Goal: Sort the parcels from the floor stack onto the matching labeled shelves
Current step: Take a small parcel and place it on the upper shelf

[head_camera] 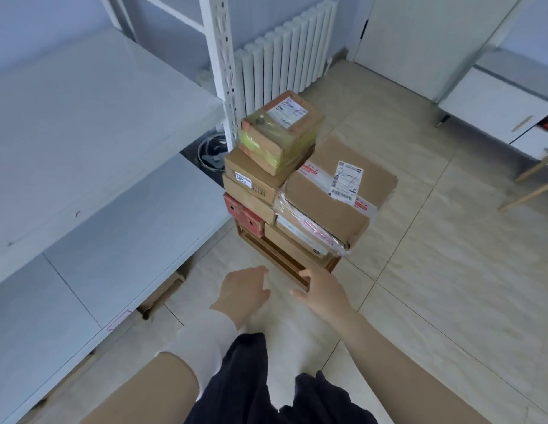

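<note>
Hovering empty and loose-fingered, the left hand point(242, 293) and right hand point(322, 289) are facing the parcel stack point(324, 200) at twelve o'clock — likely poised for its top parcel point(280, 131).

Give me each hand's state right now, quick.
Left hand: open, fingers relaxed, holding nothing.
Right hand: open, holding nothing.

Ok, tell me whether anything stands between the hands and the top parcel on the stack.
Nothing visible does. The left hand and right hand hover empty, low in front of the stack; the yellow-taped top parcel sits uncovered above them. Toward the shelf on the left, only the white upright post stands beside the stack.
</note>
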`<state>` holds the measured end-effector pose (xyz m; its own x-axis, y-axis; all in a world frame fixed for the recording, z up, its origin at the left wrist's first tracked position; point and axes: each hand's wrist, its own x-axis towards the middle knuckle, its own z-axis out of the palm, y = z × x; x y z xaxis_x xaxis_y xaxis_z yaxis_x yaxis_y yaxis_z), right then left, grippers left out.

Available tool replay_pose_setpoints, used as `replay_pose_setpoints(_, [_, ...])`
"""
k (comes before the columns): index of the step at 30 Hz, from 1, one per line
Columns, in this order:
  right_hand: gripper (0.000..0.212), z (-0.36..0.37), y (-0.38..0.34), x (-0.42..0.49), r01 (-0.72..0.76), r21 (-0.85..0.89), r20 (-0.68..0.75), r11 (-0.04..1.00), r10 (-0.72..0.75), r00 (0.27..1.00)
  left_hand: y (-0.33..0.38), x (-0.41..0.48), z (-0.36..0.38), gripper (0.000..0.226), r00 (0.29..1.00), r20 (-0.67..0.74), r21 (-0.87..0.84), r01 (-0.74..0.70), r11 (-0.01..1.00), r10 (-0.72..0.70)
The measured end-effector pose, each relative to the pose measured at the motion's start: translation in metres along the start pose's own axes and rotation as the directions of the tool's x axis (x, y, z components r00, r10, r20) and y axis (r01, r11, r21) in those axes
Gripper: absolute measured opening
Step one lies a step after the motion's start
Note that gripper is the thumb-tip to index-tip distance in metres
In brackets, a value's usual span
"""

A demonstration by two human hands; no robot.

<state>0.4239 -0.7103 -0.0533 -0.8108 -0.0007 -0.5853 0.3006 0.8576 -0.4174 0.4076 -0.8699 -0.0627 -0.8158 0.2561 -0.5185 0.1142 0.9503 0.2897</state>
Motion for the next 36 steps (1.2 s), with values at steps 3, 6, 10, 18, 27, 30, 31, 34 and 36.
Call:
replay_pose_setpoints(3, [0.054,-0.006,-0.038,0.025,-0.026,0.053,0.002,0.998,0.026,1.0,-0.03,0.023,-0.036,0.047,0.998,-0.068,-0.005,-0.02,1.0,0.02])
replay_pose_setpoints(6, [0.054,-0.017,-0.064,0.047,-0.048,0.145,-0.019,0.988,0.051,0.999,-0.047,0.049,-0.068,0.043,0.992,-0.119,-0.014,-0.033,0.999,0.031])
replay_pose_setpoints(10, [0.048,-0.042,-0.081,0.08,-0.077,0.314,-0.071,0.946,0.104,0.992,-0.055,0.088,-0.111,0.039,0.979,-0.197,-0.087,-0.063,0.994,0.045])
replay_pose_setpoints(18, [0.039,-0.114,-0.102,0.161,-0.056,0.651,-0.181,0.757,0.227,0.957,-0.049,0.187,-0.192,0.046,0.95,-0.308,-0.426,-0.091,0.9,-0.05])
replay_pose_setpoints(27, [0.072,-0.138,-0.113,0.243,-0.076,0.883,-0.138,0.462,0.412,0.901,-0.037,0.274,-0.238,0.049,0.965,-0.258,-0.493,-0.091,0.865,-0.045])
replay_pose_setpoints(30, [0.077,-0.134,-0.12,0.262,-0.088,0.91,-0.118,0.404,0.458,0.881,-0.044,0.303,-0.241,0.053,0.979,-0.2,-0.498,-0.068,0.865,-0.038])
replay_pose_setpoints(31, [0.078,-0.131,-0.121,0.267,-0.093,0.922,-0.107,0.376,0.479,0.871,-0.047,0.311,-0.241,0.055,0.984,-0.173,-0.506,-0.052,0.861,-0.042])
replay_pose_setpoints(34, [0.078,-0.124,-0.126,0.277,-0.093,0.953,-0.075,0.289,0.521,0.85,-0.056,0.328,-0.24,0.063,0.994,-0.094,-0.535,-0.011,0.845,-0.047])
replay_pose_setpoints(36, [0.077,-0.121,-0.13,0.281,-0.098,0.965,-0.049,0.243,0.534,0.844,-0.06,0.337,-0.238,0.061,0.998,-0.06,-0.528,-0.008,0.849,-0.028])
